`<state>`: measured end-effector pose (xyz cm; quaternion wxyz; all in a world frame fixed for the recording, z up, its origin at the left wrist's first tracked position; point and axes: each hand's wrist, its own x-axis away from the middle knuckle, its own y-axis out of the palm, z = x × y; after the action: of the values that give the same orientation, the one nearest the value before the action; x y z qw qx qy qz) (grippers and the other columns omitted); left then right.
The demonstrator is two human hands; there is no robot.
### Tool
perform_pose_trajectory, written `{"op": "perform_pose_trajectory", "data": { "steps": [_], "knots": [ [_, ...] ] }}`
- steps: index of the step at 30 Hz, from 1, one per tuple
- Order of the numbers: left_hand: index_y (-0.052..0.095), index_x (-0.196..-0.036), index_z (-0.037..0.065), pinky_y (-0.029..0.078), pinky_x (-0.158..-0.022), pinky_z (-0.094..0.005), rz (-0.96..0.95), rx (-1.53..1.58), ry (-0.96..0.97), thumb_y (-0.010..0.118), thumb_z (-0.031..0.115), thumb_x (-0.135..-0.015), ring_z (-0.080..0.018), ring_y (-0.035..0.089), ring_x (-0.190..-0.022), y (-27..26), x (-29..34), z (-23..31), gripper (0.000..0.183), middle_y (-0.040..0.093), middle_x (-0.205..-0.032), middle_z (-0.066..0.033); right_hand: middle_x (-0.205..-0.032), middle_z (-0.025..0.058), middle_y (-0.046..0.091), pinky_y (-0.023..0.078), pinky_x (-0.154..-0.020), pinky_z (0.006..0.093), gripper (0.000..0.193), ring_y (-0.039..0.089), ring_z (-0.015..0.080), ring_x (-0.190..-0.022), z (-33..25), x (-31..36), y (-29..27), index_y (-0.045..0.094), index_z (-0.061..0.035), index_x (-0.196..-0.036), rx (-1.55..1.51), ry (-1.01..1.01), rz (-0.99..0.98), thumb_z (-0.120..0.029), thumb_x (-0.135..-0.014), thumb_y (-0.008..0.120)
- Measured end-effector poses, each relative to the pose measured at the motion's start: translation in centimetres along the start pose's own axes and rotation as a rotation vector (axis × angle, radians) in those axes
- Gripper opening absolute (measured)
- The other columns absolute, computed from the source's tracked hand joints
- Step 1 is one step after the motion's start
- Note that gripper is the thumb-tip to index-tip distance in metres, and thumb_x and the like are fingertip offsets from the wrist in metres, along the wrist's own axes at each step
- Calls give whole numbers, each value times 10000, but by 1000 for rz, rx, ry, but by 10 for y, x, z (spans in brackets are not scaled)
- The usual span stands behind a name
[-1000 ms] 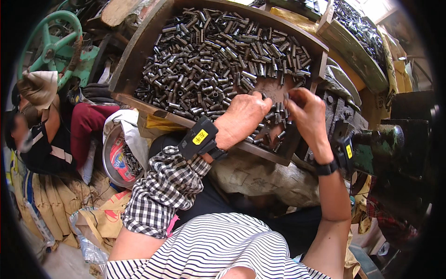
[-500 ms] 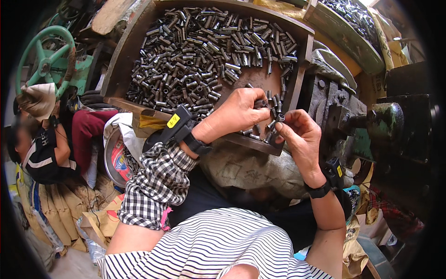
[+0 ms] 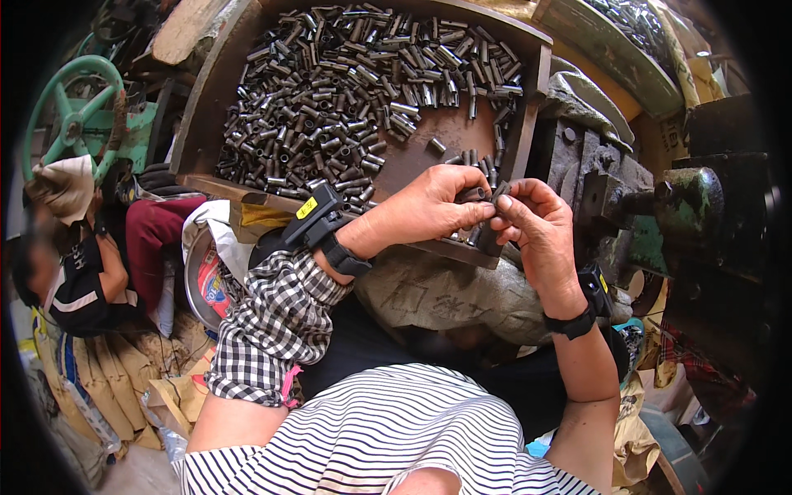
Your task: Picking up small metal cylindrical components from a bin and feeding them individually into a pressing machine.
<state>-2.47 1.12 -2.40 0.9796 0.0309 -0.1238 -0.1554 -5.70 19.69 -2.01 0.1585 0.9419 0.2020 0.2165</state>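
Observation:
Over the near right corner of a wooden tray (image 3: 532,124) my two hands meet, fingertips almost touching. My left hand (image 3: 437,202) is closed, and a short dark metal tube (image 3: 470,195) sticks out between its thumb and fingers. Another small metal tube (image 3: 500,191) is pinched between the thumb and forefinger of my right hand (image 3: 538,227). Its lower part is hidden by the fingers. Many more loose metal tubes (image 3: 318,132) are heaped in the tray's left and far parts. A few tubes stand or lie just beyond my hands.
To the right stands a dark, greasy machine (image 3: 693,206) with a thick shaft. A grey sack (image 3: 445,297) lies below the tray's near edge. At left are a green handwheel (image 3: 74,120), a metal basin (image 3: 202,280) and a seated person (image 3: 87,264).
My hands have drawn together, and the right-hand tube has risen to the left hand's fingertips. The view has shifted slightly.

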Motion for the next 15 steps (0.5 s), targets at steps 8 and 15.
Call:
{"op": "perform_pose_trajectory", "data": {
  "steps": [8,15],
  "knots": [
    [574,-946,48,281,-374,-161,-45,180,-191,620,163,-871,2,400,-425,-3,5,18,145,503,-591,57,-801,78,653,501,-512,187,204,649,111,-643,-5,1,-4,596,42,-989,28,23,-33,-90,-846,656],
    [577,-957,45,283,-370,-164,-33,123,-175,620,169,-871,-3,407,-418,-3,7,13,157,499,-578,59,-791,72,654,480,-490,183,202,652,114,-624,4,6,0,593,51,-1005,124,-20,-45,-107,-880,612]
  ]
}}
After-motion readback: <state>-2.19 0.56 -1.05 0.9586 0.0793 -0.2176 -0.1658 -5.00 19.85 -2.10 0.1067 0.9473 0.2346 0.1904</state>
